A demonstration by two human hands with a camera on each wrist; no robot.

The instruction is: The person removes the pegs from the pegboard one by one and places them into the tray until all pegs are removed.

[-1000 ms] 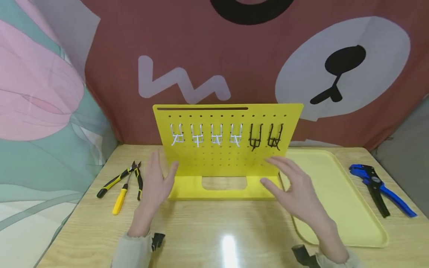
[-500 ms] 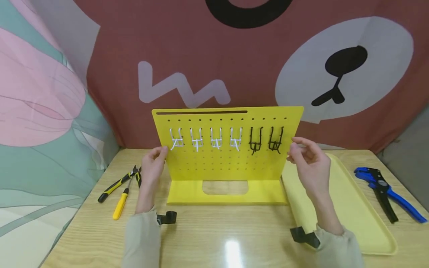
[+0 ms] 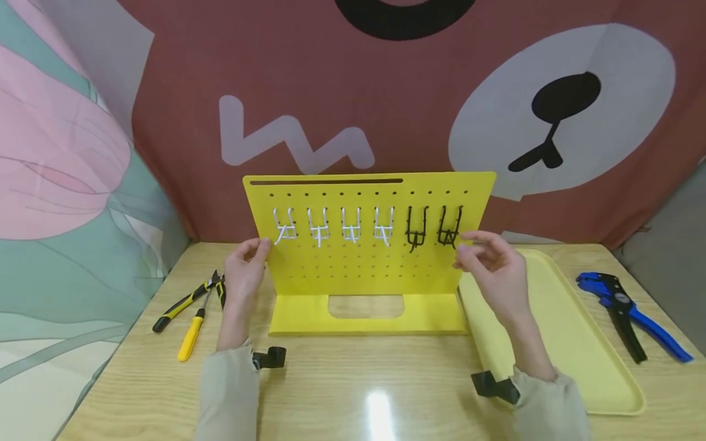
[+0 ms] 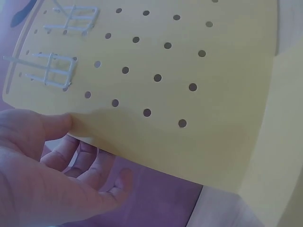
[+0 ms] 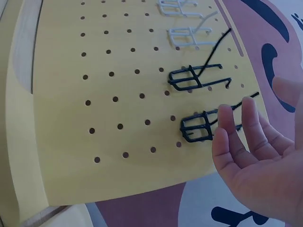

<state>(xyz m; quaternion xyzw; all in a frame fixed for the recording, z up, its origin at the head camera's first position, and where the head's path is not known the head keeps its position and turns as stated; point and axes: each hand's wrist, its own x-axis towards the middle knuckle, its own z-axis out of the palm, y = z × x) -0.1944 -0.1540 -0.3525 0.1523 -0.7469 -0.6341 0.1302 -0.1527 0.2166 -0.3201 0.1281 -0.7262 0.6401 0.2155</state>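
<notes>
A yellow pegboard stands upright on its flat base, bearing a row of several white wire hooks and two black wire hooks. My left hand pinches the board's left edge. The left wrist view shows its thumb on the front face and its fingers behind the edge. In front of the board's right side, my right hand is loosely bent. Its fingertips overlap the rightmost black hook in the right wrist view; whether they touch it I cannot tell. Its thumb is apart from them.
On the table's left lie black-and-yellow cutters and a yellow-handled screwdriver. A pale yellow tray is right of the board, partly under my right forearm. Farther right lie blue-and-black wire strippers. A patterned cloth hangs behind.
Both hands rose from low in front of the board to its side edges, and the left took hold of its edge. The right has since shifted leftward, nearer the last black hook.
</notes>
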